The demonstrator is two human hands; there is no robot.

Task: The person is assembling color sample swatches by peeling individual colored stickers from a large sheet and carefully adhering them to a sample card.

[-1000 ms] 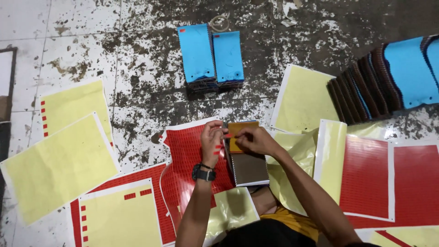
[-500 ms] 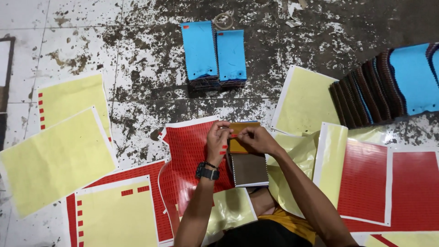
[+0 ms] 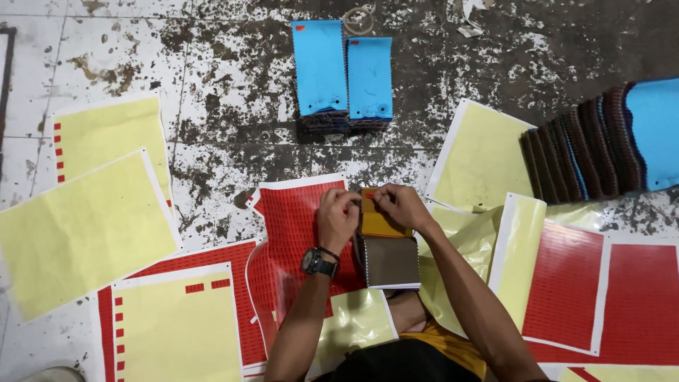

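Note:
A stack of fabric swatches (image 3: 387,249) lies in front of me, a mustard piece at its far end and a brown one nearer. My left hand (image 3: 337,218), with a black watch on the wrist, and my right hand (image 3: 397,205) meet at the stack's far edge. Their fingertips pinch a small red sticker (image 3: 369,196) against the mustard swatch. Under my left hand lies a red sticker sheet (image 3: 300,230) with a white border.
Two stacks of blue-topped swatches (image 3: 343,74) stand further away on the stained floor. A fanned row of dark swatches (image 3: 601,145) lies at the right. Yellow backing sheets (image 3: 78,226) and more red sticker sheets (image 3: 601,293) surround me.
Both hands stay at the far edge of the swatch stack; the fingers have shifted only slightly. The view has tilted a little.

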